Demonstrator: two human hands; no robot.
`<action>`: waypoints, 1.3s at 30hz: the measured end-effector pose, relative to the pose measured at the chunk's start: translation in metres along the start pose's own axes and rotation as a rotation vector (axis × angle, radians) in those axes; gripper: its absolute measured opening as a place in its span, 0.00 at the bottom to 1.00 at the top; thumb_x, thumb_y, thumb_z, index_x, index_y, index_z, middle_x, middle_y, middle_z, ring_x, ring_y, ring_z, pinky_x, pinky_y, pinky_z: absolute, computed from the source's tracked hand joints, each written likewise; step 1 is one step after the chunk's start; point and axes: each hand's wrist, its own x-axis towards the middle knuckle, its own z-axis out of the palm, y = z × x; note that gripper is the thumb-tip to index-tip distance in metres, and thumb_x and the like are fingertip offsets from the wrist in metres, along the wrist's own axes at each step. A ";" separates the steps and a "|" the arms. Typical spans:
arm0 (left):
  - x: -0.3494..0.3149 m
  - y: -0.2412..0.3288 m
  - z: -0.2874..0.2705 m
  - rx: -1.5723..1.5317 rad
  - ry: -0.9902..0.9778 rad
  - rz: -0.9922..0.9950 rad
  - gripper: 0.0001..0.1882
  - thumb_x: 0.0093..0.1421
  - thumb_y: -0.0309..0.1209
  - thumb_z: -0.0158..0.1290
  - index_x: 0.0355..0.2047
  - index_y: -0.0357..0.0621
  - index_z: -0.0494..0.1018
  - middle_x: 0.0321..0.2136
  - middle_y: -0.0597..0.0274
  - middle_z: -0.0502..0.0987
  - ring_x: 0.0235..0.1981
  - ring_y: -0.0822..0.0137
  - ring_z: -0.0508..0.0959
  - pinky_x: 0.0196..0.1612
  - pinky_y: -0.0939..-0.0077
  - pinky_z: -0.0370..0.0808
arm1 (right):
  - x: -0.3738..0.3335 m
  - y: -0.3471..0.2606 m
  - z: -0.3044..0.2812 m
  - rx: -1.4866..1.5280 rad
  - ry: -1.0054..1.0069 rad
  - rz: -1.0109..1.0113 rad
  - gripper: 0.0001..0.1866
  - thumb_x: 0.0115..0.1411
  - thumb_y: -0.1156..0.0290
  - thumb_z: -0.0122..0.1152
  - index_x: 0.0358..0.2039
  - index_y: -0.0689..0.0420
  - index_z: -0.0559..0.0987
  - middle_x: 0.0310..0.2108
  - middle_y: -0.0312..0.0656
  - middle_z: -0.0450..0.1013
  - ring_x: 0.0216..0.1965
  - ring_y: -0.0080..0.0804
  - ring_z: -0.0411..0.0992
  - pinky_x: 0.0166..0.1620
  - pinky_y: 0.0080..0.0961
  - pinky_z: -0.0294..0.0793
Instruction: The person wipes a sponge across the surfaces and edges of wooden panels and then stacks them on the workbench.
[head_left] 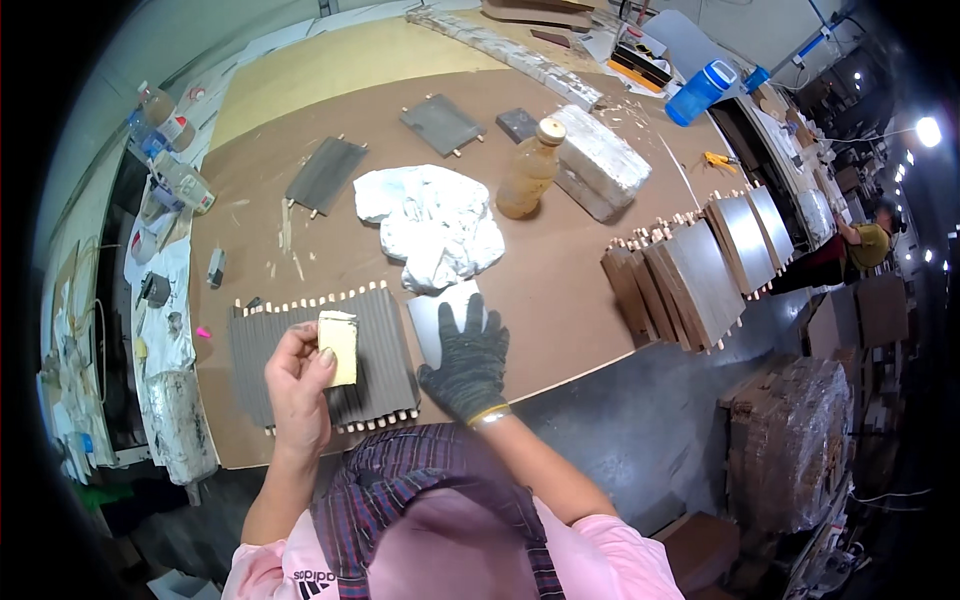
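My bare left hand [300, 375] pinches a yellow rectangular pad [342, 362] with a whitish top edge, fingers and thumb closed on its side. It is over a row of tightly packed grey slats [382, 345] with short wooden dowel pegs along both ends. My right hand [466, 360], in a dark knit glove, lies with its fingers spread on a pale grey panel [428, 325] on the table. Just beyond that panel is a crumpled white cloth [430, 225].
The brown-covered table [560, 300] also bears two pegged grey panels [328, 175], a bottle of yellowish liquid [530, 170], a whitish wrapped block [602, 163] and stacked pegged panels [690, 270] at the right. A blue bottle [700, 92] stands far right. A co-worker [868, 243] is farther right.
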 end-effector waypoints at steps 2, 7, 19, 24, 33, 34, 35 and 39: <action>-0.004 0.002 -0.016 -0.008 -0.014 -0.017 0.17 0.59 0.27 0.56 0.48 0.31 0.71 0.40 0.58 0.78 0.40 0.73 0.77 0.48 0.79 0.73 | -0.003 -0.005 -0.004 -0.029 0.024 0.034 0.51 0.46 0.47 0.70 0.69 0.51 0.63 0.70 0.58 0.50 0.66 0.66 0.51 0.66 0.61 0.52; -0.012 0.013 -0.043 -0.041 -0.005 -0.017 0.18 0.59 0.27 0.56 0.48 0.31 0.71 0.39 0.59 0.78 0.40 0.73 0.77 0.47 0.79 0.74 | -0.034 0.045 -0.024 0.726 0.020 0.056 0.48 0.44 0.55 0.68 0.67 0.55 0.65 0.68 0.60 0.55 0.67 0.58 0.57 0.66 0.48 0.61; 0.011 0.029 -0.013 0.488 -0.358 0.495 0.24 0.49 0.23 0.66 0.46 0.31 0.73 0.40 0.54 0.77 0.39 0.65 0.79 0.45 0.72 0.77 | -0.056 -0.008 -0.034 2.649 -0.432 -0.418 0.45 0.65 0.38 0.46 0.68 0.66 0.59 0.24 0.37 0.76 0.53 0.46 0.74 0.38 0.49 0.81; 0.015 0.042 -0.007 0.602 -0.360 0.689 0.25 0.45 0.25 0.68 0.44 0.33 0.74 0.37 0.50 0.77 0.36 0.57 0.79 0.40 0.68 0.77 | -0.053 -0.045 -0.059 2.761 -0.550 -0.027 0.36 0.68 0.46 0.45 0.67 0.60 0.63 0.66 0.53 0.61 0.61 0.49 0.67 0.66 0.47 0.65; 0.001 0.046 0.015 0.728 -0.514 0.927 0.25 0.40 0.31 0.69 0.41 0.38 0.78 0.32 0.55 0.77 0.28 0.57 0.78 0.28 0.67 0.75 | -0.055 -0.066 -0.042 1.841 -0.025 0.135 0.26 0.67 0.48 0.49 0.52 0.58 0.75 0.45 0.48 0.77 0.46 0.41 0.77 0.52 0.41 0.78; 0.003 0.047 0.016 0.726 -0.517 0.927 0.25 0.40 0.31 0.69 0.41 0.38 0.78 0.32 0.55 0.77 0.28 0.57 0.78 0.28 0.67 0.75 | -0.055 -0.064 -0.039 1.616 0.029 0.016 0.26 0.67 0.48 0.49 0.51 0.58 0.75 0.45 0.46 0.77 0.46 0.40 0.77 0.51 0.39 0.78; 0.007 0.048 0.016 0.767 -0.491 0.935 0.25 0.40 0.31 0.69 0.41 0.38 0.78 0.32 0.56 0.76 0.29 0.57 0.78 0.28 0.67 0.75 | -0.055 -0.061 -0.035 1.389 0.078 -0.095 0.26 0.67 0.48 0.49 0.51 0.57 0.75 0.45 0.45 0.77 0.45 0.38 0.77 0.51 0.38 0.78; 0.022 0.049 0.017 0.790 -0.389 0.946 0.23 0.40 0.31 0.68 0.39 0.40 0.78 0.31 0.57 0.76 0.30 0.57 0.77 0.29 0.66 0.75 | -0.056 -0.052 -0.017 1.727 0.032 -0.117 0.21 0.67 0.63 0.55 0.58 0.54 0.68 0.52 0.42 0.72 0.50 0.32 0.74 0.55 0.32 0.76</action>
